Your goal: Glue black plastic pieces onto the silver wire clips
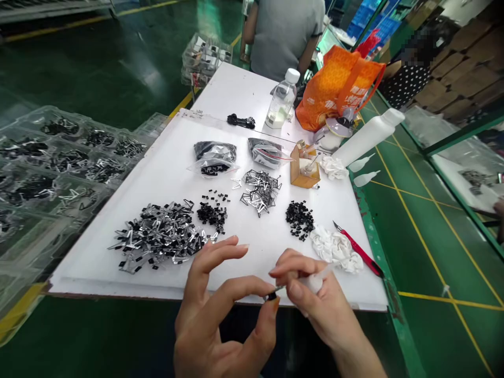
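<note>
Left hand (220,320) pinches a small black plastic part (271,296). Right hand (318,310) grips a white plastic squeeze applicator (313,283), its thin tip at that part. On the white board surface (165,157), beyond the hands: a heap of black-and-silver metal clips (157,236), small black pieces (299,220), crumpled white cloth (334,251), and a red-handled craft knife (360,252).

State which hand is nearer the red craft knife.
Right. The right hand sits below and left of the red craft knife, not touching it; the left hand lies farther left, past the right hand.
</note>
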`<state>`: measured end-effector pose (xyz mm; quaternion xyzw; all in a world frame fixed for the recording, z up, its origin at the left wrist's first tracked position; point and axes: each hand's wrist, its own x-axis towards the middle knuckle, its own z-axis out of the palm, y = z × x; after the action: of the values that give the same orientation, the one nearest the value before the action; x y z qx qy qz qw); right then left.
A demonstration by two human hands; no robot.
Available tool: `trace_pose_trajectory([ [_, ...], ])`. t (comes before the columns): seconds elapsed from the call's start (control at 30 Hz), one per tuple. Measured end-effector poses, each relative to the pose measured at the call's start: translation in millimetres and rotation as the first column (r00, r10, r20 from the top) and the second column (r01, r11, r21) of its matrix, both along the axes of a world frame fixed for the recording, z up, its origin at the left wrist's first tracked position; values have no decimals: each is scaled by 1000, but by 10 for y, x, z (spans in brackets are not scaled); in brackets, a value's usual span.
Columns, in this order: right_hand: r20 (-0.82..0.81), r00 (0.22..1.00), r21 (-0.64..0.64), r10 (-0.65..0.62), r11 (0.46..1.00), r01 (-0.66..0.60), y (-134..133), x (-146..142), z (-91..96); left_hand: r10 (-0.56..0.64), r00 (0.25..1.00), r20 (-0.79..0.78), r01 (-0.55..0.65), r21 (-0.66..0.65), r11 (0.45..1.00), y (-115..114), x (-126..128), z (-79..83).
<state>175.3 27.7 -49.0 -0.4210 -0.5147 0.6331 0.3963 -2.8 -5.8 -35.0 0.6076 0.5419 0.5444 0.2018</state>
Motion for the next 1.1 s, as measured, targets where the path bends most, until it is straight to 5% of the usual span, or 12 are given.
trace_pose_trajectory([
  [0.23, -91, 982, -14, -163, 987, 162, -248, -89, -107, -21, 999, 45, 22, -29, 999, -18, 108, 1],
  [0.37, -56, 974, -7, -217, 976, 217, -275, -95, -98, -29, 989, 144, 53, -165, 985, -27, 107, -5],
  [0.47, 2, 966, -14, -260, 966, 260, -269, -67, -71, -148, 972, 184, 192, -250, 949, 17, 16, 6],
  [0.67, 121, 967, 1, -223, 975, 224, -228, 15, -2, -417, 894, 163, 444, -201, 873, 142, -140, 9],
  [0.8, 142, 978, 10, -151, 988, 151, -161, 117, -5, -280, 854, 438, 452, -357, 818, 131, -105, 39],
  [0.87, 296, 939, 53, -176, 984, 168, -59, 210, -27, -63, 773, 632, 465, -496, 733, 122, -80, 69],
  [0.93, 577, 763, 186, -290, 957, 223, 88, 314, -60, 128, 602, 788, 571, -537, 621, 128, -67, 89],
  [1.0, 757, 533, 314, -378, 926, 211, 241, 407, -101, 207, 404, 891, 702, -447, 555, 146, -66, 87],
  [1.1, 825, 431, 340, -366, 930, 138, 397, 483, -163, 248, 231, 941, 786, -331, 523, 163, -79, 54],
])
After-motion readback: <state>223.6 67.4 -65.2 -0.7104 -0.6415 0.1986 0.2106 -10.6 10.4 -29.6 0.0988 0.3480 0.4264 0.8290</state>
